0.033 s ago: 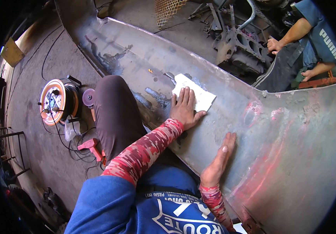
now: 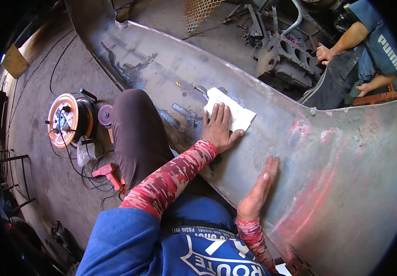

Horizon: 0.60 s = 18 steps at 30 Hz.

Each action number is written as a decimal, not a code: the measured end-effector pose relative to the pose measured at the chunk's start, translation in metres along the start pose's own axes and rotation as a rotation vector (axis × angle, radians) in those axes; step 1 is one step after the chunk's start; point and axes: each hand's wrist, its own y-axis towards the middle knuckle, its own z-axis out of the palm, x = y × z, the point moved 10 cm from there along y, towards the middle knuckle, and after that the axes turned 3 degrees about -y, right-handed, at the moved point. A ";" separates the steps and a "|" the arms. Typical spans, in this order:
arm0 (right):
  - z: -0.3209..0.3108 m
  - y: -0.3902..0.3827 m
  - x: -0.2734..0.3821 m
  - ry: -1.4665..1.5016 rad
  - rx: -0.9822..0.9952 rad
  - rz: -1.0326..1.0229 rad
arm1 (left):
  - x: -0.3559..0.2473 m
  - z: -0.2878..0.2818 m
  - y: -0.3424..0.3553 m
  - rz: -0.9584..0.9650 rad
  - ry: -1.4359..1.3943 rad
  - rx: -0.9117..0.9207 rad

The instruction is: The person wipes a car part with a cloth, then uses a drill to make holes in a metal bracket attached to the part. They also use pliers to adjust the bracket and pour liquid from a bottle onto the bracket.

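Your left grip [image 2: 218, 131] lies palm down, fingers slightly parted and closed around nothing, over the near edge of a thin, matte white sheet [image 2: 239, 112]. That sheet, angular and faintly creased, spreads just beyond your fingertips on a broad, curved grey panel [image 2: 272, 124] with a mottled, worn finish. Just left of this grip, thick dark smears [image 2: 184, 112] look rough and lumpy. Your right grip [image 2: 255, 195] rests edge-on against the panel, fingers straight and together, holding nothing visible; to its right run chalky pink streaks [image 2: 309, 198]. Well left of both sits a round, orange-rimmed cord reel [image 2: 72, 110].
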 end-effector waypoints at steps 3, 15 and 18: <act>0.004 0.006 0.001 0.093 -0.013 0.012 | -0.003 0.001 0.014 0.064 -0.070 0.041; 0.003 0.005 -0.002 0.100 -0.027 0.020 | -0.001 -0.009 0.015 0.038 0.013 -0.021; 0.000 0.005 0.003 0.004 -0.045 -0.023 | 0.009 0.005 0.012 0.058 0.119 0.165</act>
